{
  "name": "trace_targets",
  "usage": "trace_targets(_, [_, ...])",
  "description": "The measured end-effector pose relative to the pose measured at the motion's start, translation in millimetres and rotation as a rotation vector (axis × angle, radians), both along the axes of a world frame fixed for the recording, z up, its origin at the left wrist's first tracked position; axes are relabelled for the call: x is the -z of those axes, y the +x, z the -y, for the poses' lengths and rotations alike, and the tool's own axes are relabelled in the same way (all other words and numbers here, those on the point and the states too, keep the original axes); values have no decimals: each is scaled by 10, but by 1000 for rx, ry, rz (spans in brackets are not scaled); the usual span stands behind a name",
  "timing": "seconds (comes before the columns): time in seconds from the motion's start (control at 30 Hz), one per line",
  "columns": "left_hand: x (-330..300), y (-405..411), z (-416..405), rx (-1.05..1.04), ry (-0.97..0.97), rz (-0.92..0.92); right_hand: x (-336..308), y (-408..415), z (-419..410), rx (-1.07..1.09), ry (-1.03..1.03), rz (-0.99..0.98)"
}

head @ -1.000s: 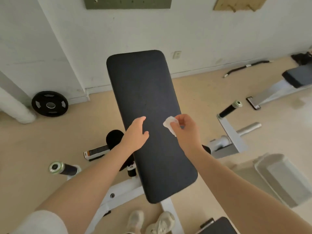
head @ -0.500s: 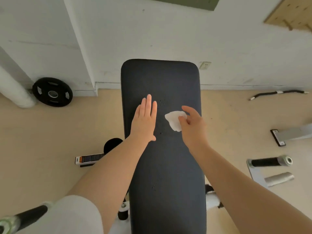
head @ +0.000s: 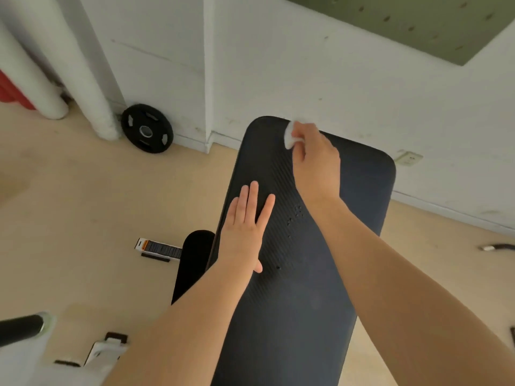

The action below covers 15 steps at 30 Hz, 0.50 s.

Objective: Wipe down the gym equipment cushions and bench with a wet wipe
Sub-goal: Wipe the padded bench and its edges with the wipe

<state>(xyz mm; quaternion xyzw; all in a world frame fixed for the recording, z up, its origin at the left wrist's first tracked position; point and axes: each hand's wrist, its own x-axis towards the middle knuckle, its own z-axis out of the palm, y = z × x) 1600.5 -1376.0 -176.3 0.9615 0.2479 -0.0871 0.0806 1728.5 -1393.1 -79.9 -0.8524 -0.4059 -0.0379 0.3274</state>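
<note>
A long dark padded bench cushion (head: pixel 348 218) runs from the bottom centre up toward the white wall. My left hand (head: pixel 246 228) lies flat on the cushion's left side, fingers straight and together. My right hand (head: pixel 316 160) is stretched to the cushion's far left corner and pinches a small crumpled white wet wipe (head: pixel 289 137) against the padding there. A black roller pad (head: pixel 192 260) sticks out below the cushion on the left.
A black weight plate (head: pixel 147 129) leans on the wall beside a white pipe (head: pixel 92 87). A small labelled box (head: pixel 157 247) lies on the beige floor. A black-gripped handle (head: pixel 22 328) and a white frame part (head: pixel 106 349) sit at bottom left.
My right hand has carried the wipe from the middle of the cushion up to its far left corner. My left hand stays flat on the cushion. The view has tilted.
</note>
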Motion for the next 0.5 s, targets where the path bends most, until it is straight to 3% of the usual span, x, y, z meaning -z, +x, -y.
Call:
trace_targets(0.17, [21,-17,-14,-13,19,2,332,91,-285,-300,-310,195])
trace_targets(0.27, [15,-15,-35,-7,24,-3,510,123,-261,-430,-324,244])
trace_targets(0.37, [11,-15,-48,-5,18,-12,647,158,-144,-677,-339,468])
trace_targets(0.43, [3,-7,-44,-8,12,-30,626,329,-161,-698,-327,516])
trace_targets(0.5, [1,-1,-40,-8,-4,-45,504,492,-168,-521,-299,374])
